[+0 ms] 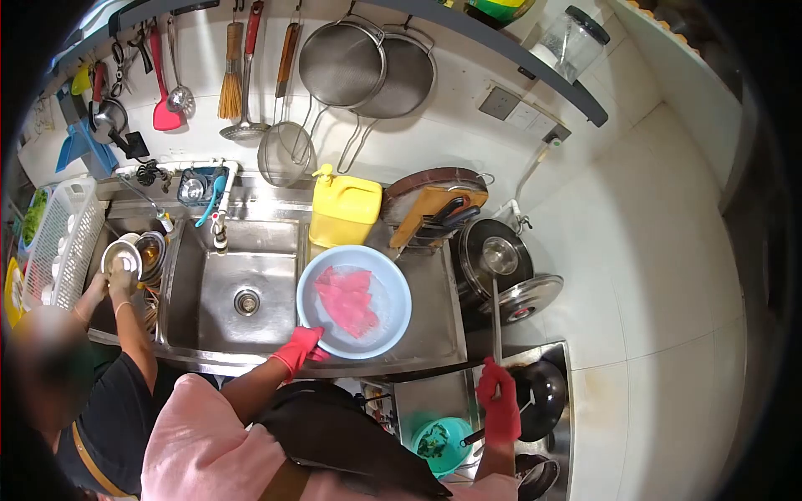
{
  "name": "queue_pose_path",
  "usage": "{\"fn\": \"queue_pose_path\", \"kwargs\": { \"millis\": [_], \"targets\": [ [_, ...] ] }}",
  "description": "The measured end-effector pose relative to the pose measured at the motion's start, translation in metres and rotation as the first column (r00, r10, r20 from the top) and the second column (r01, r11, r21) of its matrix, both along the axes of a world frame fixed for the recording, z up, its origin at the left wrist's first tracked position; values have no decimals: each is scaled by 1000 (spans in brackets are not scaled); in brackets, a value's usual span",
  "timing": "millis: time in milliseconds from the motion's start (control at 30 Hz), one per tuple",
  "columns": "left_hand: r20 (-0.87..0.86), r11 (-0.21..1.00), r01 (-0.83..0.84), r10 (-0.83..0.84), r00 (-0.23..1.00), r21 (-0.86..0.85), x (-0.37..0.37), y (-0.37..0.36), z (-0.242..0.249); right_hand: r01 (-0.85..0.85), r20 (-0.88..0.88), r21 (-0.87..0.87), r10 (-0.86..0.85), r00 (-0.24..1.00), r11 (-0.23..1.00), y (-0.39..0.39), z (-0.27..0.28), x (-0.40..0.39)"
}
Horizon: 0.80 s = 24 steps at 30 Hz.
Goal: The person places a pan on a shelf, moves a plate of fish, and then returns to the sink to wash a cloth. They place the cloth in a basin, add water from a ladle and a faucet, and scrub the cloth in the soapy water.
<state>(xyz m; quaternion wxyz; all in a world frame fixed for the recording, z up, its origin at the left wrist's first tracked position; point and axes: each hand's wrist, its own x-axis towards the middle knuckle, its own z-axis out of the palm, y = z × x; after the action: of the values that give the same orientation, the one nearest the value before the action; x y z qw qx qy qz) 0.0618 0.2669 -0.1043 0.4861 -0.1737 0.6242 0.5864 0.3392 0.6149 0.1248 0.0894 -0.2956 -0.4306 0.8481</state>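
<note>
My left hand [303,349], in a pink rubber glove, grips the near left rim of a light blue plastic basin [403,313]. A pink cloth [347,302] lies in sudsy water inside it. On the right, my right hand [499,399], gloved in the same pink, is closed round the long handle of a metal ladle [500,255]. The ladle's round bowl is over the dark pot [473,242], whose mouth it overlaps in this view. A metal lid [535,299] leans beside the pot.
A co-worker's hands [117,280] hold a bowl at the left sink. Nearby stand a steel sink [251,284], a yellow jug [344,210] and a knife block [434,219]. A black wok [541,399] and a teal basin of greens [455,430] are near my right arm.
</note>
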Motion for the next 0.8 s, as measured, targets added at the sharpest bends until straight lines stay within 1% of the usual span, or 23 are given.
{"fn": "queue_pose_path", "kwargs": {
  "millis": [100,167,200,233,267,300,333,367,400,433,467,533,633,733,800],
  "targets": [
    [-5,999,34,-34,999,-7,-1,-2,4,211,174,-44,-200,964,977,-62,50,17],
    [44,999,22,-24,999,44,-2,-3,1,179,136,234,-215,967,956,-105,71,36],
    [71,998,14,-19,997,65,-2,-4,-1,140,82,393,-186,979,909,-118,67,47],
    [79,994,15,-23,997,105,-1,-6,-4,121,32,543,-164,986,831,-130,64,58],
    [87,989,13,-26,996,145,-1,-7,-6,96,-42,701,-93,995,707,-140,55,70],
    [93,983,13,-30,995,185,0,-7,-7,50,-13,723,-59,998,689,-142,51,78],
    [101,983,17,-36,994,184,0,-8,1,5,16,744,-25,1000,668,-147,51,82],
    [108,982,16,-37,993,186,0,-8,-1,-64,132,634,-26,991,770,-149,55,86],
    [114,982,14,-36,993,190,0,-7,-3,-119,220,489,10,975,864,-149,59,88],
    [122,981,12,-36,992,193,0,-7,-1,-156,308,332,50,950,930,-151,65,87],
    [123,981,12,-36,992,192,0,-8,2,-181,357,145,119,926,973,-150,72,82],
    [123,982,9,-33,992,191,1,-9,11,-302,376,80,252,892,950,-159,85,69],
    [97,980,-1,-18,995,197,4,-11,18,-339,376,21,306,875,941,-165,84,60],
    [82,975,77,-96,992,209,1,-14,25,-362,435,57,304,848,930,-168,78,56],
    [85,971,80,-102,991,225,2,-17,39,-412,482,150,297,824,899,-169,73,55]
  ]
}}
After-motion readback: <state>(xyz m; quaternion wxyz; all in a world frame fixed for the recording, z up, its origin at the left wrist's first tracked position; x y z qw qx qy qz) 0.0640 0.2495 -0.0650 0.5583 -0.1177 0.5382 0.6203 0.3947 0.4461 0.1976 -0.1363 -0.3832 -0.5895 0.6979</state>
